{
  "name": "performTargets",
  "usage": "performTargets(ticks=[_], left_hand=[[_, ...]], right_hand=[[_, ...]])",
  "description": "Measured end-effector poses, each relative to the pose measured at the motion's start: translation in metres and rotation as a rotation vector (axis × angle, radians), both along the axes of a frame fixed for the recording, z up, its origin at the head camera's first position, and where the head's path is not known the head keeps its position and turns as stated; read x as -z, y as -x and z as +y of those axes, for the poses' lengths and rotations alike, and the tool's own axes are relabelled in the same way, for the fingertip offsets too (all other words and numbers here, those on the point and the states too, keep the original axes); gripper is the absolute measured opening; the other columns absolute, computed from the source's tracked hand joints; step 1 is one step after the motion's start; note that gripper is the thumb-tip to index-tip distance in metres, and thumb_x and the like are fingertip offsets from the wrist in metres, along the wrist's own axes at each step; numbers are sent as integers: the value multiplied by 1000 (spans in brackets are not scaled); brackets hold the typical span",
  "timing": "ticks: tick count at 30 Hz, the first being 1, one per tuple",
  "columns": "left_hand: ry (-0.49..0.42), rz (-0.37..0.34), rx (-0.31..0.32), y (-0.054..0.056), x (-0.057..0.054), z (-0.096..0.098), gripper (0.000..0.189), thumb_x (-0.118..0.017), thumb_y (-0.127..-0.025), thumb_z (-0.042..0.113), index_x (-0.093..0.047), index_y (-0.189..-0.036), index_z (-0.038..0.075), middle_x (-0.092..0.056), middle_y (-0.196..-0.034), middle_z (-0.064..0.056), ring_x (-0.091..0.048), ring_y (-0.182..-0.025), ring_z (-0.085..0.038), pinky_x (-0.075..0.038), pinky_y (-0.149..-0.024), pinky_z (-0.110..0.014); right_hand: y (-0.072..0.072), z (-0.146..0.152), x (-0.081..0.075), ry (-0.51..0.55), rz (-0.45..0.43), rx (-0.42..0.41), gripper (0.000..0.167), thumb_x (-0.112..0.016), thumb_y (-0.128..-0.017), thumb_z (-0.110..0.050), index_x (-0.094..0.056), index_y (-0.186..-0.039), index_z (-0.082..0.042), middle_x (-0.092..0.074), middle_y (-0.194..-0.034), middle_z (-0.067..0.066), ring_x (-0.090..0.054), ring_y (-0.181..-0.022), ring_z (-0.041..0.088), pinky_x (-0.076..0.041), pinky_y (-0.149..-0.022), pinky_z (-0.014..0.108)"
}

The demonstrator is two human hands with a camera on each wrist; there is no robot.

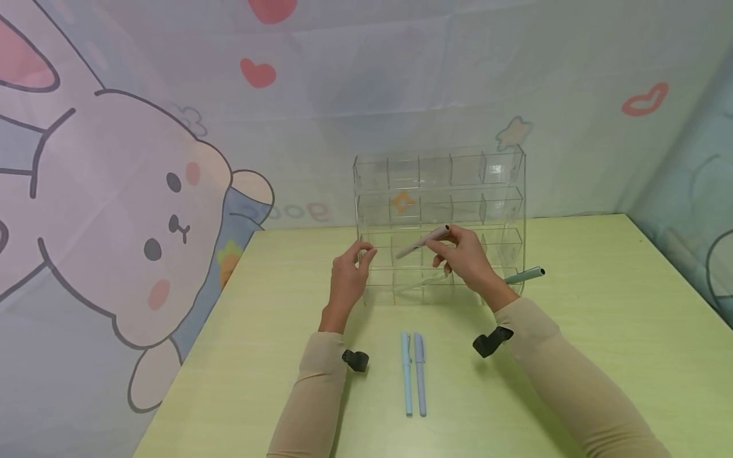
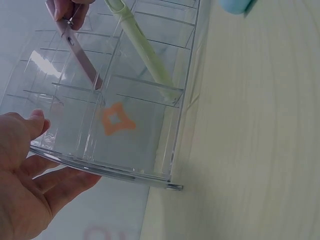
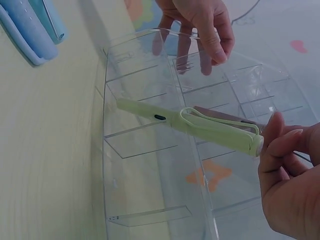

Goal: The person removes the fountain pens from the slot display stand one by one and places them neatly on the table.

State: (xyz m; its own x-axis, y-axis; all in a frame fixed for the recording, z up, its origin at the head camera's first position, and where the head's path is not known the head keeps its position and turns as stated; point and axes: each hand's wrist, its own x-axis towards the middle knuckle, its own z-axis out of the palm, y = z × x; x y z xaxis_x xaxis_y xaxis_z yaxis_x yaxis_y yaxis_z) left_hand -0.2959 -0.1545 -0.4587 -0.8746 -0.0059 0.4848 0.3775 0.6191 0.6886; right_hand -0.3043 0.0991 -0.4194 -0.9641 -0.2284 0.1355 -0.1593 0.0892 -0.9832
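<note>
My right hand [image 1: 466,257] pinches a pale pink pen [image 1: 422,242] near its capped end, tilted in front of the clear acrylic pen rack [image 1: 420,172]. In the left wrist view, the lower end of this pink pen [image 2: 82,57] reaches into a rack compartment. At the rack's left side, my left hand [image 1: 348,273] holds the side panel [image 2: 100,170], thumb on one face and fingers on the other. A light green pen [image 3: 215,135] leans in a lower compartment. Behind my right wrist, a darker green pen [image 1: 523,275] sticks out at the rack's lower right.
A light blue pen [image 1: 407,375] and a lavender pen [image 1: 420,375] lie side by side on the pale yellow-green table [image 1: 240,356], in front of the rack. Close behind the rack hangs a printed cloth [image 1: 366,95] with a cartoon rabbit.
</note>
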Motion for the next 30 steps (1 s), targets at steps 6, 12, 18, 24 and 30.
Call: performTargets(ticks=[6,12,18,24,30], left_hand=[[3,-5,-5,-1,0,0,22,-59,-103,32,-69,-109,14,-36,-47,5,-25,-47,-9,-25,-45,-27],[2,-5,-9,-1,0,0,21,-59,-103,32,-69,-108,14,-37,-48,4,-28,-47,-9,-26,-46,-28],[-1,0,-4,0,0,1,21,-59,-103,32,-69,-109,14,-42,-48,1,-45,-45,-19,-25,-44,-28],[-13,-2,6,-2,-1,0,20,-60,-103,30,-70,-109,14,-45,-47,1,-57,-49,-28,-26,-43,-27],[-6,-3,-2,-1,-1,1,21,-59,-103,31,-69,-108,14,-49,-51,-5,-47,-46,-15,-25,-43,-26]], right_hand=[[-2,1,1,48,-4,23,26,-65,-100,-18,-60,-118,0,-61,-115,16,-63,-64,22,-44,-47,27],[-5,3,-1,103,11,55,28,-67,-99,-22,-60,-115,0,-61,-117,12,-60,-61,13,-44,-50,26],[-9,8,-6,169,54,87,26,-69,-97,-23,-62,-111,-2,-61,-111,10,-60,-62,12,-44,-48,25],[-14,13,-9,217,94,144,25,-72,-95,-25,-65,-108,-5,-64,-107,8,-61,-64,15,-46,-48,23],[-18,18,-10,286,193,236,23,-75,-92,-20,-67,-104,-2,-66,-95,5,-66,-75,15,-52,-56,23]])
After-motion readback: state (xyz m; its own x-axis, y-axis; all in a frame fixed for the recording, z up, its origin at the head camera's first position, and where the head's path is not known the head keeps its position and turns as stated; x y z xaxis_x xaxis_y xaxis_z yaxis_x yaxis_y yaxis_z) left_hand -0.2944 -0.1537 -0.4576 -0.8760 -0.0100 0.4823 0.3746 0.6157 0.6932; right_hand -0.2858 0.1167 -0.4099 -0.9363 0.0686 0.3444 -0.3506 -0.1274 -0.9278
